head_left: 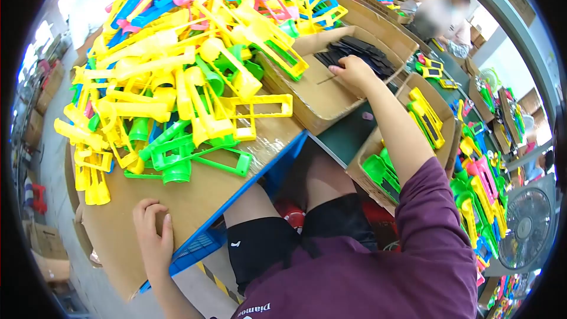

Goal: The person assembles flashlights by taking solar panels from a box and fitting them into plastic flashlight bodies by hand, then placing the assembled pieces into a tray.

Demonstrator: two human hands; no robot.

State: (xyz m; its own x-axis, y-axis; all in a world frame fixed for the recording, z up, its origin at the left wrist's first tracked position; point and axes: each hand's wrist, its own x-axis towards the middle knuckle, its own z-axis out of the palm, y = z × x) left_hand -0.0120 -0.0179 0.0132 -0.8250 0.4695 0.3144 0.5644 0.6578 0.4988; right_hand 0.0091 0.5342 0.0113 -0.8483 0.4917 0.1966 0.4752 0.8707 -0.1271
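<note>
My left hand [153, 233] rests on the brown cardboard sheet [195, 207], fingers loosely curled, thumb apart, nothing visible in it. Just beyond it rises a heap of plastic toy parts, mostly yellow frames [269, 106] with long handles, plus green frames [177, 159], blue and pink ones. At the right, my right hand [354, 74] reaches into an open cardboard box [313, 97]. Its thumb and fingers close at the edge of a pile of flat black strips [369, 53]; the fingertips partly hide what they grip.
Beside my right forearm stands a smaller cardboard box [360, 168] with yellow and green frames. More coloured parts [481, 195] pile up farther right, near a fan [524, 227]. A blue crate [204, 248] edge shows under the cardboard. Other people are in the background.
</note>
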